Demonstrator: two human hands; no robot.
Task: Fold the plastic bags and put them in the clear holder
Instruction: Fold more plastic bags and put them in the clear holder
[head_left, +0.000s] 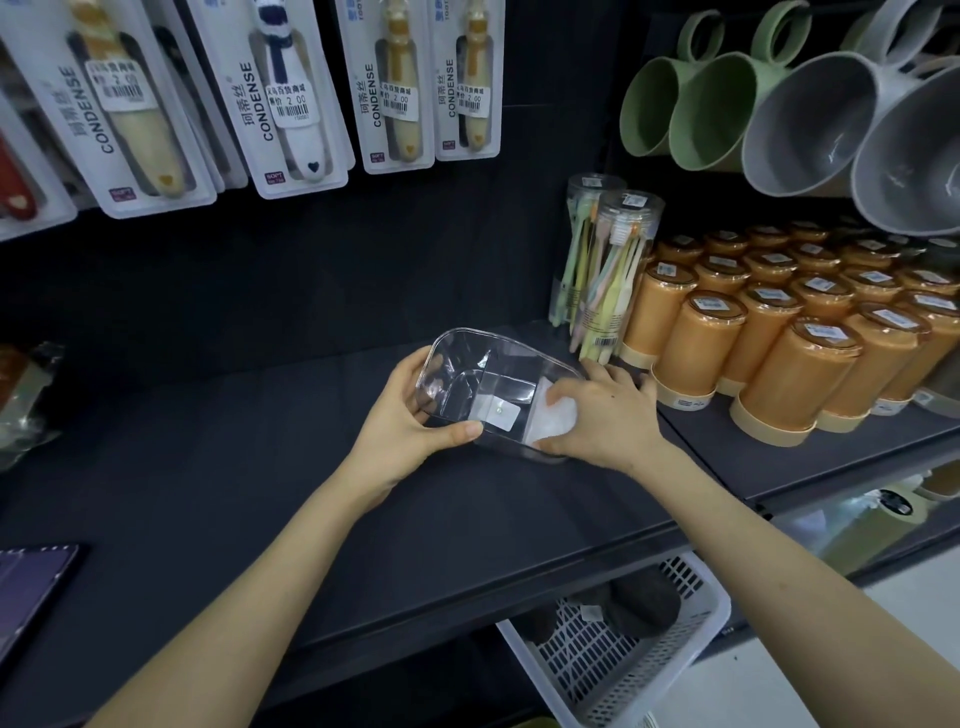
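Here, left hand (410, 410): its fingers (457, 430) wrap round the left end of the clear holder (498, 358), thumb on the near wall, probably to steady it and tip its mouth toward the person.
Right hand (602, 415): its fingers (563, 388) pinch a white folded bag (558, 418) at the holder's right end, seemingly feeding it in.
Holder: above the dark shelf (260, 467); resting or lifted, I cannot tell.
Count: one holder, one bag, two hands.
Right of the holder: two toothbrush tubes (618, 270), many orange cups (769, 364).

Dark shelf (234, 441), clear holder (483, 364), toothbrush tubes (618, 260), orange cups (800, 374)
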